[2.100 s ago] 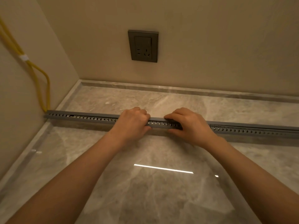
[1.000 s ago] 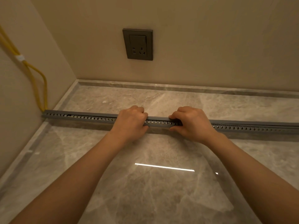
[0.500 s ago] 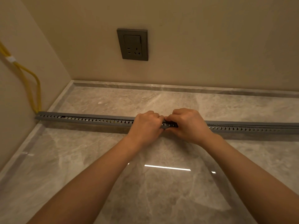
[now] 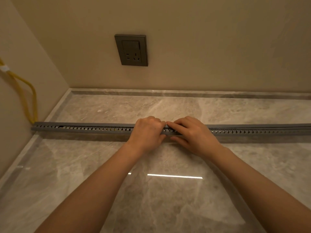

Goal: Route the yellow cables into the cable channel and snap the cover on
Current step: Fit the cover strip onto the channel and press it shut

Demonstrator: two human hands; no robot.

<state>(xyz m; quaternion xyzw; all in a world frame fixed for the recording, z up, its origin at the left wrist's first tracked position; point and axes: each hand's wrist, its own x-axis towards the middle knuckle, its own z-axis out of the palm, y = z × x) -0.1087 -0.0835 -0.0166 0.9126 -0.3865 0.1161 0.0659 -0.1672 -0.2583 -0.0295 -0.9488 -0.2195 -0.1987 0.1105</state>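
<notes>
A long grey slotted cable channel [image 4: 87, 128] lies across the marble floor from the left wall out past the right edge. Yellow cables [image 4: 27, 96] come down the left wall and enter its left end; yellow shows through some slots. A grey cover strip [image 4: 259, 126] lies along the channel's top and looks slightly raised toward the right. My left hand [image 4: 147, 132] is curled over the channel at the middle. My right hand [image 4: 191, 132] grips it right beside, fingertips on top and thumb below. The two hands touch.
A dark grey wall socket [image 4: 131, 50] sits on the back wall above the floor. A white tie [image 4: 4, 68] holds the cables on the left wall. The polished floor [image 4: 151, 190] reflects a light strip in front of my arms.
My left hand has slid right along the channel until it meets my right hand. The right hand has stayed at about the same spot. The view has shifted slightly.
</notes>
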